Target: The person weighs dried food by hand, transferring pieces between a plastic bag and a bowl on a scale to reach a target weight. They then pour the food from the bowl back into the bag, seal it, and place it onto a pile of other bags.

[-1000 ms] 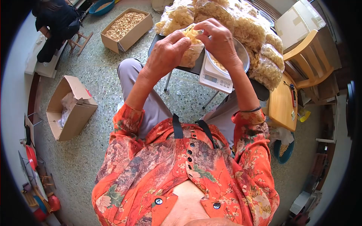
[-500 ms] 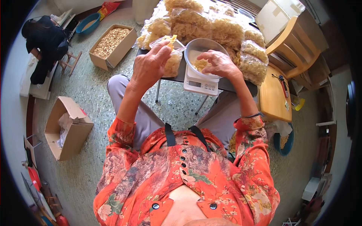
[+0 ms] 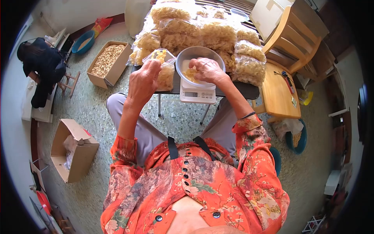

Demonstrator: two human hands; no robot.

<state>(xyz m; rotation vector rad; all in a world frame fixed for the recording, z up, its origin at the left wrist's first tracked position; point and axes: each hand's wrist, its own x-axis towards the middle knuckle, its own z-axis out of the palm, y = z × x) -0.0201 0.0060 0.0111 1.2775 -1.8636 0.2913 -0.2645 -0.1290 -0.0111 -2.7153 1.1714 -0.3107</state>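
Observation:
My left hand (image 3: 143, 82) is closed on the edge of a clear plastic bag (image 3: 166, 75), which holds pale yellow pieces and stands at the table's front edge. My right hand (image 3: 208, 71) reaches into a clear round bowl (image 3: 183, 54), its fingers curled at pale pieces (image 3: 191, 74) inside; whether they grip any is hidden. Under the bowl sits a white digital scale (image 3: 198, 96) with a small display. Behind both hands, many filled clear bags (image 3: 179, 27) are stacked on the dark table (image 3: 243, 93).
A wooden chair (image 3: 278, 97) with small tools on its seat stands at the right. On the floor are a box of pieces (image 3: 108, 62), an open carton (image 3: 78, 156) and blue basins (image 3: 298, 140). Another person (image 3: 43, 66) sits at the far left.
The whole view has shifted, with the table lower and further left. My right hand stays in the bowl, and my left hand stays at the bag's opening.

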